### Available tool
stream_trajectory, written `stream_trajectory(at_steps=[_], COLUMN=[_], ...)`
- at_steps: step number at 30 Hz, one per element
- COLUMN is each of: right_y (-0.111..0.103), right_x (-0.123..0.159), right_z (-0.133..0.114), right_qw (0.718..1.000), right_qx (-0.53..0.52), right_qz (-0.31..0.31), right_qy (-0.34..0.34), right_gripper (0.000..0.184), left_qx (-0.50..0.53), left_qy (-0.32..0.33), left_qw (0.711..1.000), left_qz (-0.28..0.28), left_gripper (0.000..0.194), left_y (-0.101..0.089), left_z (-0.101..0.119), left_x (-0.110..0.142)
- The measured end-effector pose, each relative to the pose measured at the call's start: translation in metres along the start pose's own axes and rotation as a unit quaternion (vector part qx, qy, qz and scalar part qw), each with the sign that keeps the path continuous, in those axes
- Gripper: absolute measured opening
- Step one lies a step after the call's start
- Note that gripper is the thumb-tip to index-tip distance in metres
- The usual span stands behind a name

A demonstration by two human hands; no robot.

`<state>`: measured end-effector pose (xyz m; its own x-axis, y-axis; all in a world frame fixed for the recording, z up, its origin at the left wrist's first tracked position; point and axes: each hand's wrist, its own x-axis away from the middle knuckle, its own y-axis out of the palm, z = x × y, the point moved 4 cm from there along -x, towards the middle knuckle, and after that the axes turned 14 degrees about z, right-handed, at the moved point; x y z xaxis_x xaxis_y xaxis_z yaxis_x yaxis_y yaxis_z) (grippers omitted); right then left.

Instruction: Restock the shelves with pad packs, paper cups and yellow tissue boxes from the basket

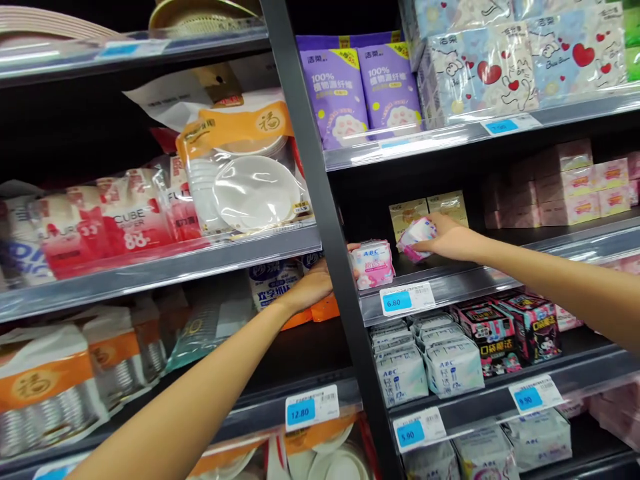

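My left hand [316, 285] reaches to the dark shelf post, which hides part of it. Past the post, its fingertips grip the left edge of a pink-and-white ABC sanitary pad pack [373, 265], standing upright at the shelf front. My right hand [446, 235] is closed round a second pink-and-white pack [418, 239], tilted just above the same shelf, to the right of the first. Behind that pack, two gold-coloured packs [409, 217] stand at the back. Below the upright pack, a 6.80 price tag [407, 299] is fixed to the shelf edge.
The shelf post [320, 167] divides the two units. Pink boxes [575, 187] are stacked to the right, with purple packs [335, 100] above. Lower down stand pale ABC packs [403, 373] and black boxes [530, 327]. Bagged white bowls [255, 190] fill part of the left unit.
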<state>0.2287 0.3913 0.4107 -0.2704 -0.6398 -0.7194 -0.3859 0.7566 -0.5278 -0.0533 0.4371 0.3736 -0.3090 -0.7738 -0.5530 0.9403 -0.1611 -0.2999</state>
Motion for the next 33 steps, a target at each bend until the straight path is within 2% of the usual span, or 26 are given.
stream_trajectory(at_steps=[3, 6, 9, 12, 14, 18, 22, 27, 33], right_y=[0.006, 0.01, 0.015, 0.019, 0.021, 0.018, 0.014, 0.013, 0.012], right_x=[-0.002, 0.0, 0.003, 0.004, 0.003, -0.003, -0.006, -0.008, -0.007], right_z=[-0.012, -0.023, -0.029, -0.028, -0.025, -0.018, -0.014, -0.012, -0.01], right_qw=[0.999, 0.999, 0.998, 0.995, 0.994, 0.997, 0.996, 0.996, 0.995], right_qx=[0.032, 0.006, -0.032, -0.063, -0.073, -0.066, -0.086, -0.079, -0.092], right_qz=[-0.012, -0.035, -0.053, -0.072, -0.074, -0.026, 0.02, 0.028, 0.035], right_qy=[-0.001, 0.001, -0.024, -0.036, -0.021, 0.012, 0.02, 0.023, 0.034], right_gripper=[0.064, 0.061, 0.056, 0.053, 0.053, 0.057, 0.056, 0.061, 0.066], left_qx=[-0.051, -0.069, -0.081, -0.085, -0.084, -0.104, -0.112, -0.053, -0.096], left_qy=[0.044, 0.088, 0.132, 0.132, 0.114, 0.098, 0.118, 0.168, 0.17], left_qw=[0.998, 0.993, 0.988, 0.987, 0.99, 0.99, 0.986, 0.984, 0.981], left_qz=[0.001, -0.027, -0.029, -0.017, -0.018, -0.021, -0.026, -0.026, 0.004], left_gripper=[0.071, 0.07, 0.07, 0.067, 0.067, 0.066, 0.062, 0.062, 0.064], left_y=[0.003, 0.005, 0.008, 0.012, 0.014, 0.011, 0.006, 0.012, 0.019], left_z=[-0.002, -0.009, -0.012, -0.012, -0.01, -0.009, -0.013, -0.01, -0.001], left_x=[-0.008, -0.016, -0.021, -0.021, -0.019, -0.019, -0.025, -0.023, -0.017])
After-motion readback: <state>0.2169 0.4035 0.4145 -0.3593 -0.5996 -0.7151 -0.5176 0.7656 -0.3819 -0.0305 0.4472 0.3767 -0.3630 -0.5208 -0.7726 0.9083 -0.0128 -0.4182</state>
